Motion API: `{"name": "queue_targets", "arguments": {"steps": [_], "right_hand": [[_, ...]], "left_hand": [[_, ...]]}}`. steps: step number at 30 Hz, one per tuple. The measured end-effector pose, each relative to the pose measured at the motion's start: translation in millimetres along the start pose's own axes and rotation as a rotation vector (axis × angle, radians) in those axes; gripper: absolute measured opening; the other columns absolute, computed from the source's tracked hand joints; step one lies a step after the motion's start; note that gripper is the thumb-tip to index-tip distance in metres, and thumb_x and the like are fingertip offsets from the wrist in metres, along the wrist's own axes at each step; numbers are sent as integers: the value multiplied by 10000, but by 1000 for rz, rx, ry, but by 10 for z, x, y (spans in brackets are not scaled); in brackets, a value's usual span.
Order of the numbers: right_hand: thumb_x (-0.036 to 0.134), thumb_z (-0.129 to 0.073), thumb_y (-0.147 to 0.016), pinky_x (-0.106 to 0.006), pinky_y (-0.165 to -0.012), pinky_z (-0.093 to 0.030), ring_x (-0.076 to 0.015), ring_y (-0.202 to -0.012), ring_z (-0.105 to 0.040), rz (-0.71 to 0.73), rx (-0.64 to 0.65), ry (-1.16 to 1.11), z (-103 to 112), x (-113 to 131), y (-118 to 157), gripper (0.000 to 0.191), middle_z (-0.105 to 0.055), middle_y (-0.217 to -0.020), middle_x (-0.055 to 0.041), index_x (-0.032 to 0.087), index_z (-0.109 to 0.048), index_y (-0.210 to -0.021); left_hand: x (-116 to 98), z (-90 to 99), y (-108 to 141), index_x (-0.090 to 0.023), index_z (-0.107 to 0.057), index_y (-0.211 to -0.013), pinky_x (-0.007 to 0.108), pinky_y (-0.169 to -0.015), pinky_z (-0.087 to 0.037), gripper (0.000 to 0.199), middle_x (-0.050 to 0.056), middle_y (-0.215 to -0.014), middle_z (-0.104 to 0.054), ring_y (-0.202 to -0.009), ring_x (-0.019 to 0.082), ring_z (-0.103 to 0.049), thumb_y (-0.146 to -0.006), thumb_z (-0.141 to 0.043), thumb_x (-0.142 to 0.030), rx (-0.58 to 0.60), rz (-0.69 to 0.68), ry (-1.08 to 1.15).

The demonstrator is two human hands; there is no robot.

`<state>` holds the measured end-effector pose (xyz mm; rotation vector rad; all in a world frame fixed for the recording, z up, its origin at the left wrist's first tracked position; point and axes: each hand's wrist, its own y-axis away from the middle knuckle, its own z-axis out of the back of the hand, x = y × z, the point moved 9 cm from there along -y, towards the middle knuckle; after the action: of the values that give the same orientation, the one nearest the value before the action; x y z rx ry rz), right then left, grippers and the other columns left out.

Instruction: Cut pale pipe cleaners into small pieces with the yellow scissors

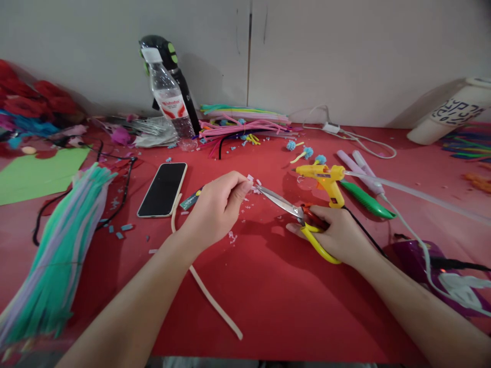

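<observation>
My left hand (220,204) is closed in a pinch above the middle of the red table. What its fingertips hold is too small to make out; small pale pink bits (254,190) lie close by. In my right hand (341,230) is a pair of scissors (282,202) with yellow and red handles. Its blades look nearly closed, and their tips point at my left fingertips. A cream pipe cleaner (217,305) lies on the table and passes beneath my left wrist. Partly behind my left hand is a small dark green item (189,200).
A phone (163,190) and a bundle of green and lilac pipe cleaners (61,260) lie left. A yellow glue gun (322,176) stands just beyond my right hand, near a green-handled tool (368,199). Behind are a plastic bottle (169,99) and pink pipe cleaners (245,128). A purple power strip (414,260) with cables sits right.
</observation>
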<state>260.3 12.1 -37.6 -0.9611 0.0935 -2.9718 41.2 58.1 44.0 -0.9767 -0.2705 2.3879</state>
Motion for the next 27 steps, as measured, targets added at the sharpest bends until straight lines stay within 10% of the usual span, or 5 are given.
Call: {"name": "queue_targets", "arguments": {"steps": [27], "right_hand": [[588, -710, -694, -224, -435, -201, -90, -553, -195, 9, -38, 35, 2, -48, -10, 540, -234, -563, 55, 195, -359, -581]], "left_hand": [[19, 3, 8, -178, -548, -827, 237, -565, -368, 227, -20, -658, -545, -558, 86, -453, -993, -447, -295, -23, 15, 22]]}}
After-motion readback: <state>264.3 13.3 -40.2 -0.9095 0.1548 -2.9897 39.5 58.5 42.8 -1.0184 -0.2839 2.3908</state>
